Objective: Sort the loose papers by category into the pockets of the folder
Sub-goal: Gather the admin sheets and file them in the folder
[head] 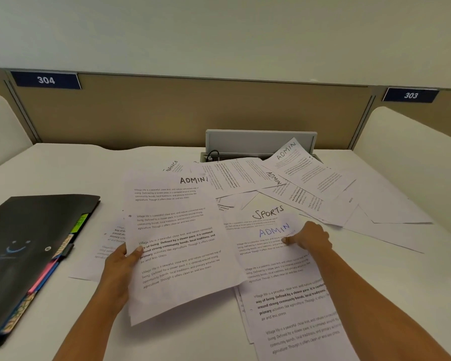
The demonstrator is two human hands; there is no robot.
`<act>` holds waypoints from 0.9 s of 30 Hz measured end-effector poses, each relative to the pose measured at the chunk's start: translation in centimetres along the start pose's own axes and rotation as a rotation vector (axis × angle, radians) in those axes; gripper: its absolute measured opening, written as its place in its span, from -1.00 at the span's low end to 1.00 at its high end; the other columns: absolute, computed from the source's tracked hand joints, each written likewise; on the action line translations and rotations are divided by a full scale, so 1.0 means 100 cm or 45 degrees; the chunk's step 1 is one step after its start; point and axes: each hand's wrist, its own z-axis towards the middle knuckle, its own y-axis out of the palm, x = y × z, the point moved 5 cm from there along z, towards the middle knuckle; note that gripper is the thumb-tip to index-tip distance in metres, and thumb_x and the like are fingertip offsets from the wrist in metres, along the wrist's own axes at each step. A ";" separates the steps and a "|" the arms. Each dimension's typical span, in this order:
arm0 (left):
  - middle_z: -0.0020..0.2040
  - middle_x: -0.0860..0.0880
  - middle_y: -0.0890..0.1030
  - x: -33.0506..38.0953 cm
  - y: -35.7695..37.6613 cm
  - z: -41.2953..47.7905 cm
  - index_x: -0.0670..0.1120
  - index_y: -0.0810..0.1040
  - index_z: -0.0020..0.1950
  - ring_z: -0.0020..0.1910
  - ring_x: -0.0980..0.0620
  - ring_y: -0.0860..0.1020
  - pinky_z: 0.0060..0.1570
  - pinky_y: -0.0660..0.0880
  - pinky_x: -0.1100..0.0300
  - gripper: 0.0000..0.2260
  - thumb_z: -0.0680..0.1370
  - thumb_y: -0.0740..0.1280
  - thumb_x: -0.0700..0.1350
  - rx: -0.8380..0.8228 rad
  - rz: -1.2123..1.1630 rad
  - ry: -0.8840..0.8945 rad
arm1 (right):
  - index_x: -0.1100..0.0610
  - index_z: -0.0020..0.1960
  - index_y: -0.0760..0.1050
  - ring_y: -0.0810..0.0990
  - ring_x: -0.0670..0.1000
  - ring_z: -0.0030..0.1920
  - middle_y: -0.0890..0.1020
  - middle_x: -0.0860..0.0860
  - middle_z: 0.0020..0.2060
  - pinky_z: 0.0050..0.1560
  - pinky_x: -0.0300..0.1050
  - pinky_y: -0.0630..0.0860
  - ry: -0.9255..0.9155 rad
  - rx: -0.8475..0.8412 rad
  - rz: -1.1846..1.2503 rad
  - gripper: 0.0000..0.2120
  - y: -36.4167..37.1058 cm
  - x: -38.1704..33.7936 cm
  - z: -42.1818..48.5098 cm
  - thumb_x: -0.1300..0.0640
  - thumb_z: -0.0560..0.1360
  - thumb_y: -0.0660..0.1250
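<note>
A black folder (29, 246) with coloured tabs along its right edge lies closed at the left of the desk. My left hand (121, 264) grips the left edge of a small stack of sheets (177, 246) headed ADMIN in black and holds it tilted above the desk. My right hand (310, 238) pinches the top of a sheet headed ADMIN in blue (284, 277). Just behind that sheet lies a page headed SPORTS (267, 213). More loose papers (297, 178), some headed ADMIN, are spread over the middle and right of the desk.
An open grey cable box (261, 142) stands at the back of the white desk (71, 162), partly under papers. A beige partition (167, 110) with labels 304 and 303 closes off the far side. A page ending in NANCE (173, 166) peeks out behind the held stack.
</note>
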 end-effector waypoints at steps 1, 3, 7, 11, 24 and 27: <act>0.05 -0.16 0.59 0.000 -0.001 0.000 -0.15 0.47 0.23 -0.11 -0.10 0.58 0.09 0.47 -0.10 -0.76 0.57 0.23 -0.24 0.002 0.001 -0.002 | 0.23 0.24 0.38 0.44 0.19 0.24 0.50 0.16 0.18 0.20 0.07 0.41 -0.024 0.014 0.012 -0.31 0.000 -0.002 0.000 -0.08 0.26 0.54; 0.03 -0.16 0.59 0.000 -0.002 0.002 -0.13 0.48 0.20 -0.12 -0.11 0.58 0.04 0.49 -0.07 -0.78 0.57 0.23 -0.23 -0.003 -0.003 -0.003 | 0.20 0.13 0.46 0.55 0.16 0.10 0.58 0.13 0.08 0.09 0.00 0.49 -0.129 0.096 0.032 -0.51 -0.002 -0.006 -0.001 0.01 0.31 0.50; -0.01 -0.13 0.61 0.002 -0.002 0.003 -0.11 0.48 0.16 -0.12 -0.11 0.58 -0.08 0.52 0.00 -0.82 0.57 0.23 -0.22 -0.017 -0.002 -0.002 | 0.20 0.04 0.49 0.58 0.16 -0.03 0.61 0.14 -0.04 -0.13 -0.13 0.37 -0.315 0.423 -0.042 -0.83 -0.018 -0.010 -0.011 0.17 0.56 0.16; -0.04 -0.12 0.61 0.004 0.002 0.001 -0.10 0.47 0.17 -0.12 -0.15 0.58 -0.05 0.53 -0.03 -0.81 0.58 0.21 -0.22 -0.047 -0.018 -0.010 | 0.23 0.00 0.48 0.52 0.14 -0.24 0.62 0.19 -0.14 -0.24 -0.13 0.32 -0.425 0.594 0.110 -0.79 -0.039 -0.017 -0.016 0.15 0.60 0.11; 0.03 -0.17 0.64 0.015 0.029 -0.003 -0.14 0.53 0.18 -0.04 -0.17 0.62 -0.24 0.63 0.03 -0.78 0.58 0.20 -0.17 -0.210 -0.076 -0.034 | 0.22 0.14 0.44 0.59 0.10 -0.19 0.61 0.12 -0.15 -0.15 0.02 0.57 -0.308 -0.475 1.518 -0.81 -0.020 -0.102 -0.051 0.21 0.61 0.12; 0.05 -0.15 0.64 0.019 0.025 0.000 -0.11 0.51 0.21 -0.03 -0.16 0.62 -0.24 0.63 0.00 -0.77 0.58 0.19 -0.18 -0.209 -0.079 -0.008 | 0.27 0.25 0.41 0.59 0.12 -0.15 0.61 0.14 -0.08 0.00 0.09 0.52 -0.290 -0.656 1.606 -0.72 0.002 -0.123 -0.059 0.21 0.62 0.07</act>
